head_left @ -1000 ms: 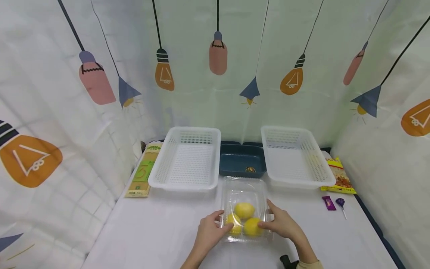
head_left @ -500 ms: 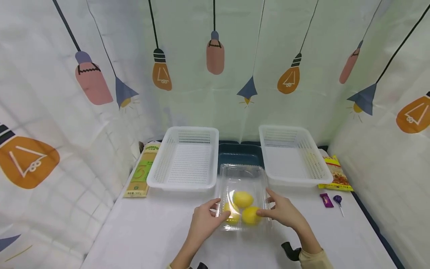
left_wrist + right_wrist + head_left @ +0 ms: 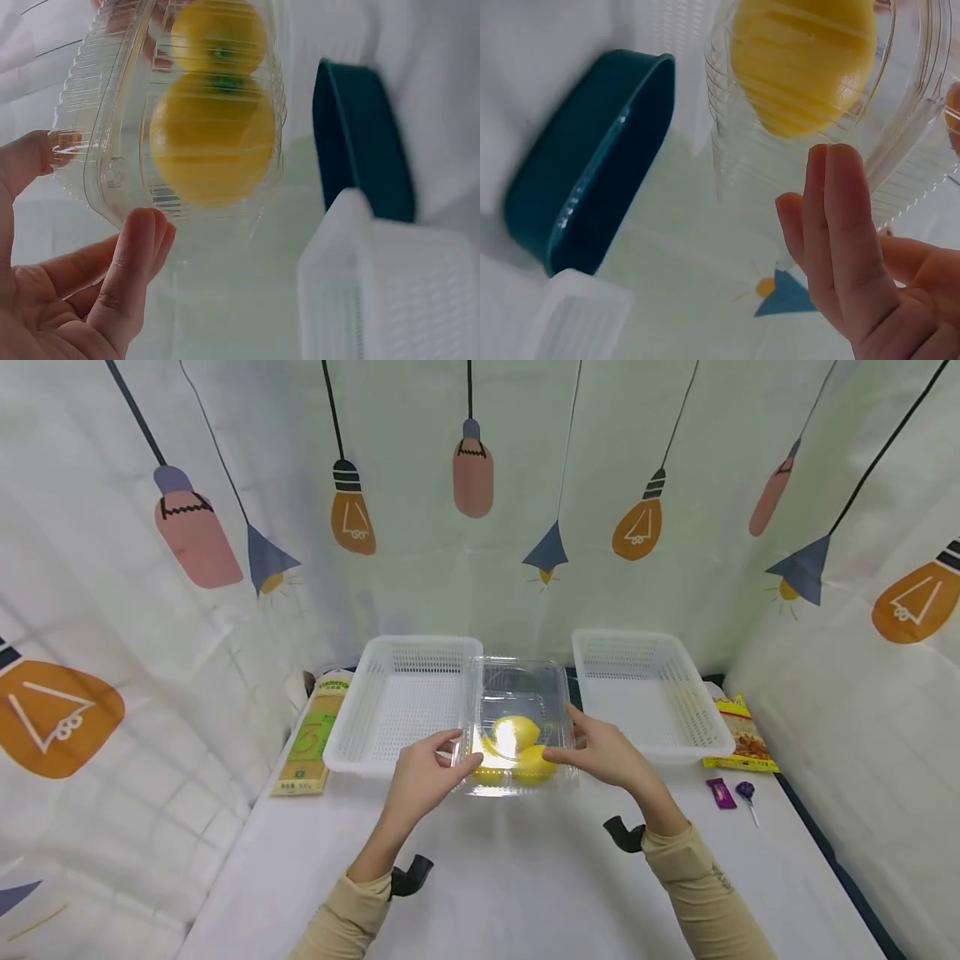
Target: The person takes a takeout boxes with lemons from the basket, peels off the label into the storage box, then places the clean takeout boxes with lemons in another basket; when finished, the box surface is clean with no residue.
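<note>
A clear plastic clamshell box (image 3: 521,681) with several yellow lemons (image 3: 534,765) inside is held up off the table in the head view. My left hand (image 3: 422,777) grips its left side, thumb over the top and the other fingers at the side. On the right side my right hand (image 3: 609,752) pinches the box the same way. The left wrist view shows two lemons (image 3: 214,139) through the ribbed plastic wall, with fingertips at the box's edge. In the right wrist view, fingers (image 3: 847,217) lie against the box near a lemon (image 3: 802,67).
Behind the box stands a dark teal bin (image 3: 592,150), mostly hidden in the head view. White baskets flank it, a left basket (image 3: 405,718) and a right basket (image 3: 637,702). A long package (image 3: 311,743), snack bag (image 3: 746,739), purple-wrapped candy (image 3: 721,793) and lollipop (image 3: 745,790) lie at the sides.
Both hands have lifted the box of lemons off the table and carried it forward and slightly left. It now overlaps the left basket's edge and covers most of the teal bin.
</note>
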Motion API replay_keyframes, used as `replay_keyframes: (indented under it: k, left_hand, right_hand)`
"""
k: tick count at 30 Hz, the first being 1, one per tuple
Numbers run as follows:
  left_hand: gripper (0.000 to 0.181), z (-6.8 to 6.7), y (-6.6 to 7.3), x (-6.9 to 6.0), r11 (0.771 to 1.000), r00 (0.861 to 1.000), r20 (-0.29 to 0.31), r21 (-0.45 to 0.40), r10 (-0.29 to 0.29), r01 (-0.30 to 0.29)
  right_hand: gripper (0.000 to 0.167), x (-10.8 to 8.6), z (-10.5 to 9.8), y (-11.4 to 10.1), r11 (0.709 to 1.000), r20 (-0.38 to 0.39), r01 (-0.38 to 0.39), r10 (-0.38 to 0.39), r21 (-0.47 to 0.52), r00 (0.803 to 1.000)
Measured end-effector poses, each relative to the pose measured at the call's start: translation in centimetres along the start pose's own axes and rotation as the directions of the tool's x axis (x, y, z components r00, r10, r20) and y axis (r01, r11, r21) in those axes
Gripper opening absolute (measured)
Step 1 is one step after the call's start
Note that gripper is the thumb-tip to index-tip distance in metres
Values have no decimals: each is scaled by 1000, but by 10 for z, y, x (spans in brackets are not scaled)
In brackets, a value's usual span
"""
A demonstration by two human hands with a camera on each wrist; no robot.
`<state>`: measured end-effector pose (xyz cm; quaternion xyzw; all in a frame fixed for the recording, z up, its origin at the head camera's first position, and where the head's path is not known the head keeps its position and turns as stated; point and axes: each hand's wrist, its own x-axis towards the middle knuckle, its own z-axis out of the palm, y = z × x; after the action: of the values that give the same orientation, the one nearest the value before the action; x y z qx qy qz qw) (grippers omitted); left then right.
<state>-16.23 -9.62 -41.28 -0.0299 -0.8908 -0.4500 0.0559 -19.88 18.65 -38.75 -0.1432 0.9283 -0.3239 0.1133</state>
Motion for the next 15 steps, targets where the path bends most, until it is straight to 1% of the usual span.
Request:
replay_keyframes:
  k: [3,5,9,12,15]
  left_hand:
    - [57,-16,1,15,999,1000,12,42,10,-11]
    - [58,-26,0,26,998,999,27,68,18,-20]
    - [61,-48,-5,47,994,997,72,100,34,-41]
    - [64,-64,-8,60,990,994,106,132,30,-44]
    - [67,-79,-12,73,985,990,143,171,15,-39]
  right_hand:
    - [102,15,-4,-11,1000,16,25,-25,-13,1000]
    - [101,26,-6,-18,999,27,44,-43,0,999]
    - [98,48,-10,-34,998,53,48,-50,44,997]
    - [98,65,-11,-46,998,79,14,-19,60,997]
    - [98,80,-9,-57,997,103,-13,5,72,995]
